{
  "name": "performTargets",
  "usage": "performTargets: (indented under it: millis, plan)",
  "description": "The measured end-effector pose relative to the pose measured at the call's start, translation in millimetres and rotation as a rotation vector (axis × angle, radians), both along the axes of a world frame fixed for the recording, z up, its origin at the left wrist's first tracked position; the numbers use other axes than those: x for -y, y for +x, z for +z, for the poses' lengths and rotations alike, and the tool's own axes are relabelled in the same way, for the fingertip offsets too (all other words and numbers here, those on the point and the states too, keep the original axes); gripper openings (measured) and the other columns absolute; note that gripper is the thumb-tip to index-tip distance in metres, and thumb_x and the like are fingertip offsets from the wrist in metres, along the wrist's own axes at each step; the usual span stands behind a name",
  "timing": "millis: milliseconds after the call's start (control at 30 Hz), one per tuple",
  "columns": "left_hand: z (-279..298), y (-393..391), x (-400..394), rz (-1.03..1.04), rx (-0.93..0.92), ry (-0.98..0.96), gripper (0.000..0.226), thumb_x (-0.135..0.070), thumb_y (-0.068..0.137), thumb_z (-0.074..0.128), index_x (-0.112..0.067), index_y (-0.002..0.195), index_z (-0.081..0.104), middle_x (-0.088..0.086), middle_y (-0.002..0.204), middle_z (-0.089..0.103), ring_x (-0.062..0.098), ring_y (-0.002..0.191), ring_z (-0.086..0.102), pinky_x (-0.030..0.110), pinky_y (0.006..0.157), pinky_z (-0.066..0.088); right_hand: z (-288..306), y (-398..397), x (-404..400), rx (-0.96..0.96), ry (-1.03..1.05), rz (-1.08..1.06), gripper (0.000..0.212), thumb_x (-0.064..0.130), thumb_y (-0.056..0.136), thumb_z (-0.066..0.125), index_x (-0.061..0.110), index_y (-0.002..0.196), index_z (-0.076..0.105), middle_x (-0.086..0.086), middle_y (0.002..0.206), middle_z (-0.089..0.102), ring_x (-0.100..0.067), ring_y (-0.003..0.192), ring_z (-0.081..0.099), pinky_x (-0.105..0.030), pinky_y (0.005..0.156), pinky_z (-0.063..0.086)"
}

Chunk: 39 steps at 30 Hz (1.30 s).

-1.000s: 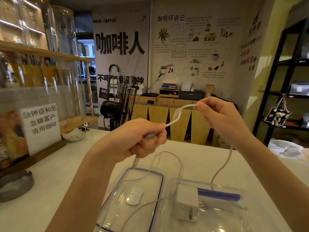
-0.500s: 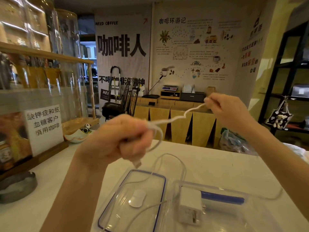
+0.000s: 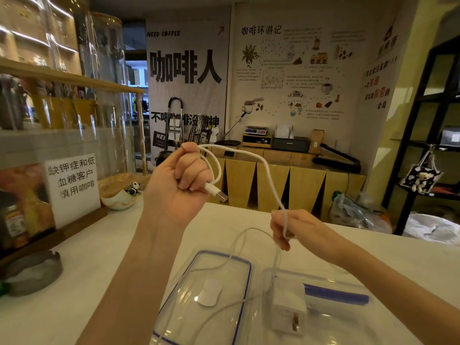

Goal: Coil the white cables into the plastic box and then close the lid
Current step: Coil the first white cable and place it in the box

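My left hand is raised in a fist, gripping a loop of the white cable; the USB plug sticks out to its right. From there the cable arcs right and down into my right hand, which pinches it lower, above the table. The clear plastic box sits at the bottom right and holds a white charger and a blue bar. Its clear lid with a blue rim lies flat to the left of the box. A thinner white cable loops over the lid.
The white table carries a dark ashtray at the left edge, a sign on a wooden base and a small bowl with a panda figure. Beyond the table stand a wooden counter and black shelves.
My left hand has turned and risen, with a cable loop now wound in its fist and the plug pointing right. My right hand has dropped from high to just above the table.
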<state>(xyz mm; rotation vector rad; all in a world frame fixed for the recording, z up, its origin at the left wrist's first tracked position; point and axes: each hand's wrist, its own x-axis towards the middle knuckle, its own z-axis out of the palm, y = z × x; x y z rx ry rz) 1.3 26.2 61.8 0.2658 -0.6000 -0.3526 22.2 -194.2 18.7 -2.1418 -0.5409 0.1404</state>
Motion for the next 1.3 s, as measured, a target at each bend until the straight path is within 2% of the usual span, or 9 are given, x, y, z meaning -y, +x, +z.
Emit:
performTargets:
  millis: [133,233,333,467,567,733,900,1100,1300]
  plan:
    - [-2,0,10,0.317,-0.090,0.111,0.027,-0.017,0.082,0.039,-0.011,0.060,0.053,-0.003,0.032,0.038,0.008,0.025,0.027,0.015,0.033,0.019,13,-4,0,-0.293,0.583,0.103,0.071,0.051,0.092,0.013,0.006,0.061,0.059,-0.008,0.048,0.059,-0.021,0.047,0.057,-0.034,0.064,0.053]
    - [-4,-1,18,0.330,-0.104,0.147,0.024,-0.018,0.082,0.038,-0.013,0.062,0.051,-0.003,0.032,0.038,0.007,0.025,0.031,0.014,0.033,0.019,26,-5,4,-0.231,0.793,-0.008,0.049,0.044,0.093,0.030,0.006,0.087,0.060,-0.004,0.048,0.055,-0.015,0.035,0.046,-0.025,0.038,0.043]
    - [-6,-2,22,0.216,-0.055,0.153,0.025,-0.017,0.087,0.041,-0.010,0.067,0.054,-0.003,0.036,0.043,0.008,0.028,0.035,0.015,0.036,0.023,29,2,3,0.114,0.557,-0.213,0.024,0.027,0.094,0.040,0.014,0.103,0.058,0.000,0.055,0.051,-0.007,0.036,0.038,-0.016,0.033,0.031]
    - [-5,-1,20,-0.009,0.018,0.085,0.036,-0.019,0.093,0.029,-0.001,0.077,0.056,0.008,0.046,0.054,0.010,0.040,0.029,0.021,0.045,0.025,12,2,-6,0.446,0.337,-0.203,0.024,0.033,0.093,0.038,0.026,0.115,0.045,0.002,0.062,0.046,-0.001,0.042,0.040,-0.010,0.039,0.032]
    - [-5,2,15,-0.064,0.045,0.060,0.037,-0.019,0.095,0.027,0.001,0.081,0.055,0.012,0.049,0.056,0.014,0.041,0.031,0.023,0.047,0.026,0,2,-9,0.654,0.253,-0.227,0.030,0.039,0.089,0.031,0.032,0.115,0.045,0.006,0.057,0.045,-0.006,0.048,0.043,-0.018,0.043,0.035]
    - [-8,9,11,-0.057,0.051,0.013,0.036,-0.019,0.095,0.027,0.000,0.083,0.054,0.010,0.049,0.055,0.017,0.039,0.040,0.022,0.046,0.029,-8,7,-12,0.564,-0.528,-0.270,0.029,0.031,0.096,0.035,0.022,0.115,0.054,0.003,0.073,0.060,-0.014,0.063,0.058,-0.025,0.058,0.049]
    - [-12,16,13,0.141,0.017,0.078,0.035,-0.024,0.093,0.034,-0.004,0.076,0.058,-0.002,0.043,0.048,0.008,0.035,0.042,0.017,0.040,0.033,-11,-28,-27,0.363,-0.605,0.123,0.034,0.039,0.094,0.035,0.027,0.119,0.055,0.003,0.109,0.066,-0.013,0.092,0.059,-0.031,0.085,0.049]
    - [-23,28,22,0.634,-0.093,0.361,0.040,-0.029,0.097,0.028,-0.004,0.090,0.058,-0.007,0.043,0.049,0.003,0.036,0.039,0.014,0.037,0.034,5,-67,-27,0.579,-0.624,0.141,0.035,0.044,0.094,0.026,0.021,0.082,0.049,0.010,0.059,0.045,-0.008,0.058,0.045,-0.026,0.059,0.039]
    - [-36,25,49,1.086,0.158,0.900,0.025,-0.024,0.095,0.037,-0.014,0.093,0.060,0.000,0.066,0.068,0.004,0.045,0.047,0.017,0.047,0.040,33,-79,-18,0.805,-0.620,0.035,0.032,0.036,0.094,0.029,0.021,0.089,0.056,0.005,0.073,0.059,-0.011,0.066,0.055,-0.025,0.066,0.049]
